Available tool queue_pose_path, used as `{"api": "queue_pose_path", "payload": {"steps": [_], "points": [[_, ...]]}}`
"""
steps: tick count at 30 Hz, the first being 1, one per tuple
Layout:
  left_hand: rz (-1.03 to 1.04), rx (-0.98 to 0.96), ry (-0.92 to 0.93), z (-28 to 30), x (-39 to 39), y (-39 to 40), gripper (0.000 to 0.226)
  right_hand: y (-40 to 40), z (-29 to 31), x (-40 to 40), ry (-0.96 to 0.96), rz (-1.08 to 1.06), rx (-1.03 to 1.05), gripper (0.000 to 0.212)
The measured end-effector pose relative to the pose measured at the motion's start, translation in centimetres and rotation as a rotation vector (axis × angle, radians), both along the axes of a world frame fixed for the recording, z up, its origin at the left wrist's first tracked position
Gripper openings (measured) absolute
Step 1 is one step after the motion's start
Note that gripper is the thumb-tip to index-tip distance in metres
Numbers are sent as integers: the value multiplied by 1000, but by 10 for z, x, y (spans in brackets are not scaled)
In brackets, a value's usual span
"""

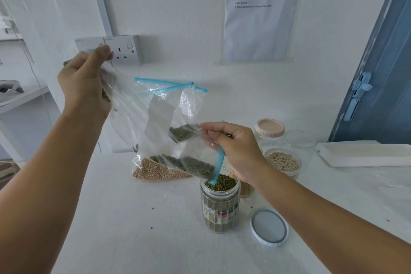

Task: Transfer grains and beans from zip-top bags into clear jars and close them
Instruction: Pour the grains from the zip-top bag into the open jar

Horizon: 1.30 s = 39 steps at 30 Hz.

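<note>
— Zip-top bag [189,163] of green beans hangs tilted between the two hands, is that right?

— Yes. The left hand [85,83] pinches the bag's bottom end, raised high near the wall socket [124,49]. The right hand [235,151] pinches the blue zip edge low down, fingers curled round it.

— And which way does the bag run?

— Its long axis slopes from upper left down to lower right, mouth downward. The mouth sits in the opening of the clear jar [219,202], which stands upright on the tabletop [133,229] and is nearly full of green beans [223,181].

— What lies around them?

— Just behind the held bag a second bag [160,170], holding pale beans, lies on the tabletop, its blue zip strips up toward the wall. Right of the jar a blue-rimmed lid [269,227] lies flat, just beside the right forearm. Behind the right hand stand a jar with a pink lid [269,129], an open jar of pale beans [283,161] and another clear jar [300,140]; the hand partly hides a further small jar. A white tray [364,153] lies at the far right, and a printed sheet [262,6] hangs on the wall. A few stray beans dot the tabletop.
</note>
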State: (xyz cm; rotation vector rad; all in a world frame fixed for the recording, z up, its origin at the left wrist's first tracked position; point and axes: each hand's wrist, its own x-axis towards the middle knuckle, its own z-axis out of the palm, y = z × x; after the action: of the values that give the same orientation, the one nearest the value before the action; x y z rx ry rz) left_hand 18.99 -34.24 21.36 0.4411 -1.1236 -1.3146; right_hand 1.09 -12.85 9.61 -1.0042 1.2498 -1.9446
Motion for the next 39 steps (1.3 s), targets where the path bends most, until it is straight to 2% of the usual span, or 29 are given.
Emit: {"api": "queue_pose_path", "payload": {"steps": [6, 9, 14, 20, 24, 27, 30, 33, 34, 35, 37, 39], "points": [[46, 202, 13, -36, 19, -12, 27, -7, 7, -6, 64, 12, 5, 28], [58, 294, -7, -60, 28, -14, 17, -9, 7, -6, 92, 23, 21, 28], [75, 406, -13, -91, 37, -11, 24, -13, 0, -5, 120, 36, 48, 27], [41, 531, -53, -136, 47, 2, 20, -15, 0, -8, 144, 50, 50, 25], [-7, 501, -76, -160, 46, 10, 13, -19, -4, -6, 198, 44, 68, 30], [-55, 410, -115, -174, 45, 17, 16, -19, -4, -8, 257, 32, 78, 32], [-139, 330, -222, -191, 49, 26, 24, -20, -2, -10, 333, 14, 88, 31], [-240, 317, -394, -207, 61, 33, 67, -21, 1, -12, 370, 14, 96, 29], [-283, 321, -485, -210, 67, 36, 71, -22, 2, -12, 375, 21, 93, 29], [-352, 333, -577, -212, 72, 37, 65, -23, 4, -12, 378, 27, 90, 29], [-508, 370, -757, -212, 85, 40, 38, -24, 9, -12, 386, 37, 86, 29], [-653, 367, -940, -209, 99, 36, 35, -28, 14, -13, 414, 51, 90, 29]]}}
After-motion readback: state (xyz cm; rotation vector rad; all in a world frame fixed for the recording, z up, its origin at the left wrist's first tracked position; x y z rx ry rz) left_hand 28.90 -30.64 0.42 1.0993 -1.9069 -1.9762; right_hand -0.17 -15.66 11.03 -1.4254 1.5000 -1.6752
